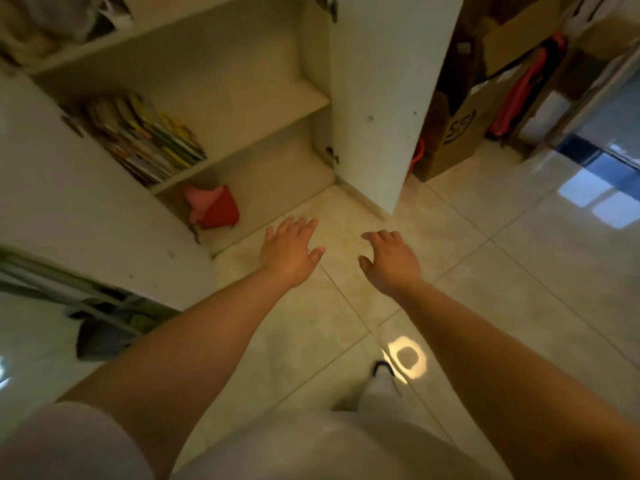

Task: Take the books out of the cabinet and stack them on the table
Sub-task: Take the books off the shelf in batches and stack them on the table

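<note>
Your 2 bare arms reach forward over the tiled floor [450, 258]. Your left hand [289, 249] is spread flat with fingers apart, holding nothing; your right hand [389, 259] hangs with fingers loosely bent, also holding nothing. Beyond them the cabinet [242, 84] stands with both doors open. The books [145, 136] lean together at the left end of its middle shelf. Below, a red and pink item [213, 209] sits at the left end of the bottom shelf.
</note>
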